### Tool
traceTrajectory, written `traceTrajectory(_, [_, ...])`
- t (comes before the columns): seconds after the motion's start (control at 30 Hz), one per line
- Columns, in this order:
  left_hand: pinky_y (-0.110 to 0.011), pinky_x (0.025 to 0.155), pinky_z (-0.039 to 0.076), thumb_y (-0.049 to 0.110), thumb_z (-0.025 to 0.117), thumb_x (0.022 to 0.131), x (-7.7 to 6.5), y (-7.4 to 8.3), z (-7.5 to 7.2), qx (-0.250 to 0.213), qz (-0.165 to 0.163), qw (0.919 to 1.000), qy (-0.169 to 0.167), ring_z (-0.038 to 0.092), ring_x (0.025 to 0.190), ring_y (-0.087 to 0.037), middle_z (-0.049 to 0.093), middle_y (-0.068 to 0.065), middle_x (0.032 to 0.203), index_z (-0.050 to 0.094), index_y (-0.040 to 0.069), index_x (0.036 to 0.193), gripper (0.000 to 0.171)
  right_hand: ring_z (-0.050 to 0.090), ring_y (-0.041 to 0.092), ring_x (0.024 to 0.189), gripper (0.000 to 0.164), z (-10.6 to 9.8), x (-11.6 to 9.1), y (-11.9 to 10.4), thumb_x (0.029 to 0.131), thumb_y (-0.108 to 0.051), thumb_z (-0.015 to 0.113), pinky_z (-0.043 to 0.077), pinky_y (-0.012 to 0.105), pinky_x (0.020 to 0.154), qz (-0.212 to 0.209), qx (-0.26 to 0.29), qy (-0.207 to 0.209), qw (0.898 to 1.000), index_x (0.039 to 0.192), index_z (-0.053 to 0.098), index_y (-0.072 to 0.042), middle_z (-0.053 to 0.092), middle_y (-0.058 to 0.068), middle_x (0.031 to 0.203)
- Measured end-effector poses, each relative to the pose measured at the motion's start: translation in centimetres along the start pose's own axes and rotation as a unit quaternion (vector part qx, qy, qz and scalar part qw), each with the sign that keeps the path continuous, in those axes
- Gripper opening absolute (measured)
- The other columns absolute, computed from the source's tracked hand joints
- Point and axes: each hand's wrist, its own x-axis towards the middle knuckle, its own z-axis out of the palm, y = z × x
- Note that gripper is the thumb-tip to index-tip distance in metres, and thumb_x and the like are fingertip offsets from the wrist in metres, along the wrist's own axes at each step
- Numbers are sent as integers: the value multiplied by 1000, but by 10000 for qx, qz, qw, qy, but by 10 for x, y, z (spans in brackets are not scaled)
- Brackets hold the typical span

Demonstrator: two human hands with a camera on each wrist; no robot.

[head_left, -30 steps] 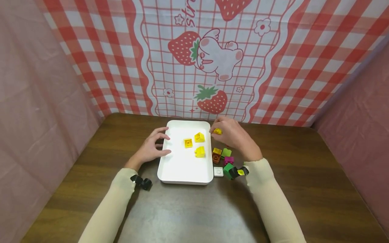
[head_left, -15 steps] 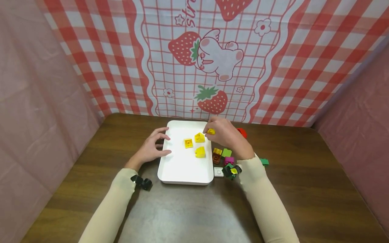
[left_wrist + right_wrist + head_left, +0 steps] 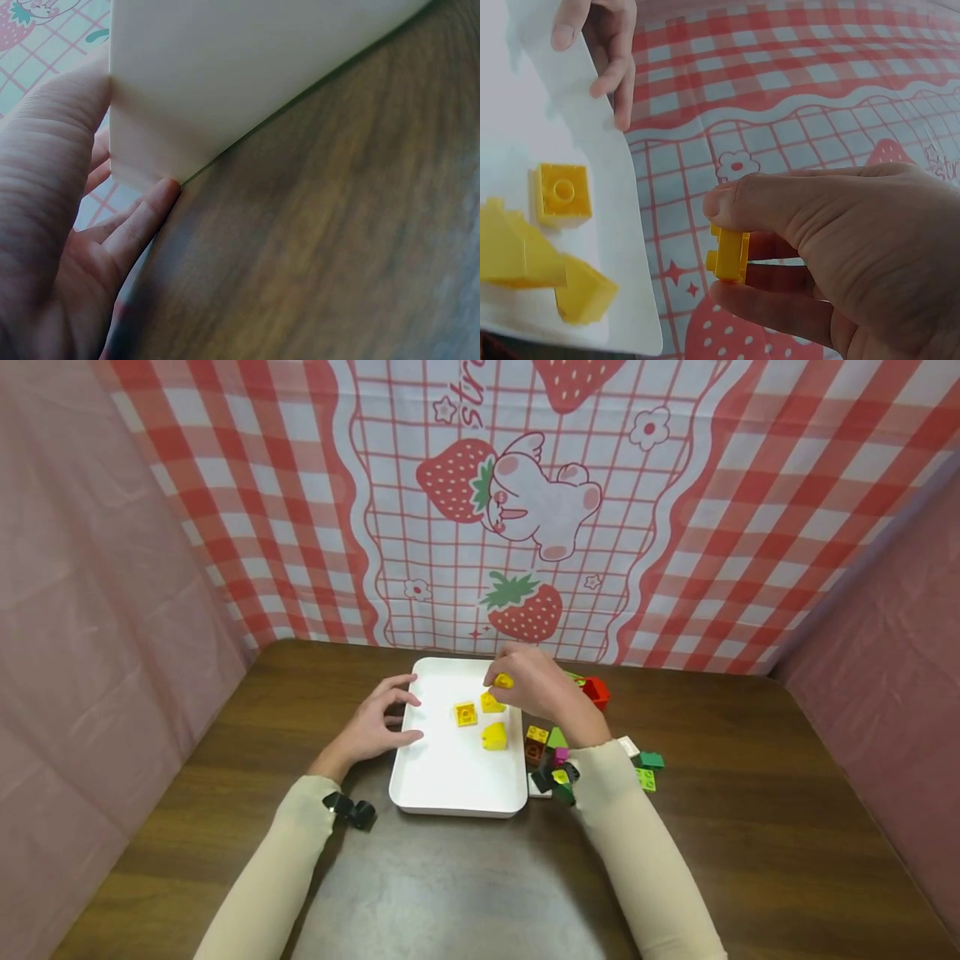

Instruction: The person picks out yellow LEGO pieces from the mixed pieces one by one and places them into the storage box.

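My right hand (image 3: 531, 687) pinches a small yellow toy brick (image 3: 504, 681) between thumb and fingers, above the far right part of a white tray (image 3: 427, 777). In the right wrist view the studs of this brick (image 3: 730, 256) face left. Inside the tray are a square yellow brick (image 3: 465, 714) with its hollow underside up, a sloped yellow brick (image 3: 492, 703) close to my right hand, and another yellow brick (image 3: 494, 737) nearer me. My left hand (image 3: 369, 727) rests at the tray's left edge, fingers and thumb spread, some tips over the rim.
Right of the tray lie loose bricks: a brown one (image 3: 535, 752) beside a yellow one, a magenta one (image 3: 561, 756), a dark green one (image 3: 651, 761) and a red piece (image 3: 597, 692). My right forearm partly covers the pile. A checked cloth (image 3: 285, 485) hangs behind the table.
My right hand has moved left with the yellow brick, from beyond the tray's right rim to above the tray. More of the loose bricks show now. My left hand stays put.
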Motion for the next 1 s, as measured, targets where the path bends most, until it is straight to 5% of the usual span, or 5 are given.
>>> traceTrajectory(0.57, [-62,100,52,1,80,80,1,2,1,-1,-29,10000,2,45,131,-41,33,-19,159,60,-10,115,42,57,19,92,15,6,9,-21,86,-19,78,59,32,81,-219,133,22,9997,101,80,-16,63,1,104])
traceTrajectory(1.0, [-61,99,53,1,81,79,0,0,0,-18,61,10000,2,46,131,-40,33,-20,158,60,-11,114,43,60,19,92,17,17,3,-22,86,-19,78,59,32,84,-369,407,-743,9957,102,81,-15,69,1,103])
